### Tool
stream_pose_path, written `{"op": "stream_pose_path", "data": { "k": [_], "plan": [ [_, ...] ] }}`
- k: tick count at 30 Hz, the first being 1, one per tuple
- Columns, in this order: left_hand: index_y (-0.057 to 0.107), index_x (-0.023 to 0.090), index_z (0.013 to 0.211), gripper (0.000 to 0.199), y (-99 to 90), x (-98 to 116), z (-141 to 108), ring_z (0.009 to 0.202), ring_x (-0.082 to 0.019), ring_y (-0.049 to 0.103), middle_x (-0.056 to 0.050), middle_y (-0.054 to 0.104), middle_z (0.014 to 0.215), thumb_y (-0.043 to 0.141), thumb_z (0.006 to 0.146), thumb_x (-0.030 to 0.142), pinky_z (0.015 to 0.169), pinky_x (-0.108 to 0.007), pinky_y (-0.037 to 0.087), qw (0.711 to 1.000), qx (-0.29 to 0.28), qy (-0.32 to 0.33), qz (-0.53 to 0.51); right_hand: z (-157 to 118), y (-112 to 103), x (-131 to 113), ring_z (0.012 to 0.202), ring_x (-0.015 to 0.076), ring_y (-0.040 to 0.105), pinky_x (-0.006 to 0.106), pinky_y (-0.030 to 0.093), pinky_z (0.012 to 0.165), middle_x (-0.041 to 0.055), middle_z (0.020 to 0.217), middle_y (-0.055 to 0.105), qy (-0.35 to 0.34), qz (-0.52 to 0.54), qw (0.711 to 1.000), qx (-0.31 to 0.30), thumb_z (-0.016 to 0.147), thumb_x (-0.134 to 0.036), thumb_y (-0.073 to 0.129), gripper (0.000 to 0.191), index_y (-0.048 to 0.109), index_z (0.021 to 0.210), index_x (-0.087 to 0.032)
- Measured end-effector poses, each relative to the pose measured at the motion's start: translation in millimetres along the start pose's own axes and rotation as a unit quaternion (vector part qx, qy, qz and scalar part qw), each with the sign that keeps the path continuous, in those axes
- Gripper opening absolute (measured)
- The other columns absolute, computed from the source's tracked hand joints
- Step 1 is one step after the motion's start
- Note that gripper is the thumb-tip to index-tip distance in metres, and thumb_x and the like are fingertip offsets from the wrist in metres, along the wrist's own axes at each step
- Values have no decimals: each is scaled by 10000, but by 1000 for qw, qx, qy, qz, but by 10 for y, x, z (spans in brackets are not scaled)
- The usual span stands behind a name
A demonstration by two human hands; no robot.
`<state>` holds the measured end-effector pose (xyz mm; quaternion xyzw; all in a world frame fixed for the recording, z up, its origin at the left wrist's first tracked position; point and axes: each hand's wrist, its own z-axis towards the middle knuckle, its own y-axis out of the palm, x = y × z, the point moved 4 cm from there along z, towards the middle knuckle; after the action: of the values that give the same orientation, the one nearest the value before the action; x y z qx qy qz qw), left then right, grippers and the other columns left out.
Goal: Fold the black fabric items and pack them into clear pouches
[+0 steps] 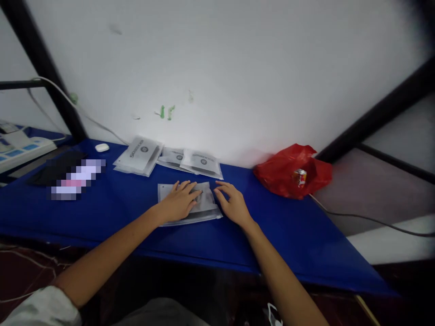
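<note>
A frosted plastic zip bag (207, 206) lies flat on the blue tabletop, its slider edge toward me. My left hand (178, 201) rests on the bag, palm down with fingers spread, and covers part of it. At the bag's right edge is my right hand (234, 203), its fingers bent and apart, the tips at or just beside the plastic. I cannot tell whether they touch it. Behind my hands lie more frosted bags with dark print: a stack (139, 156) at the left and an overlapping pair (202, 163) near the wall.
A red plastic bag (283, 174) with a shiny wrapper stands at the back right. To the left are a white power strip (29, 151), a small white case (102, 147) and a blurred-out item (76, 181). Black metal posts (50, 77) frame the table (292, 244).
</note>
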<state>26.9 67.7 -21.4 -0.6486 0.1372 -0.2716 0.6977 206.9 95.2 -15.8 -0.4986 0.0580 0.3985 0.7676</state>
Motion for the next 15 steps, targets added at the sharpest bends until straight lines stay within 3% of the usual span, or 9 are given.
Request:
{"op": "stream_pose_path", "data": {
  "k": [3,8,15],
  "plan": [
    [495,177,1248,356,-70,169,-10,1185,-255,444,-113,498,1293,365,916,174,981,-417,371,998,40,39,15,-11,-11,-11,1099,233,579,419,449,950,111,1138,656,-2,-4,1000,-16,897,-341,466,271,685,823,-200],
    [491,203,1206,356,-57,378,-186,1082,-259,488,-87,537,1176,506,882,350,914,-407,400,992,65,101,42,-30,32,-14,1142,244,554,436,440,969,127,1164,643,-10,-18,998,-59,919,-356,431,345,702,788,-187],
    [561,127,1078,228,79,423,-190,905,-226,567,-86,615,978,450,879,117,742,-338,443,965,100,157,182,-39,85,18,1135,241,559,452,447,964,95,1131,665,-12,-12,997,-72,928,-391,415,369,722,825,-214]
  ]
}}
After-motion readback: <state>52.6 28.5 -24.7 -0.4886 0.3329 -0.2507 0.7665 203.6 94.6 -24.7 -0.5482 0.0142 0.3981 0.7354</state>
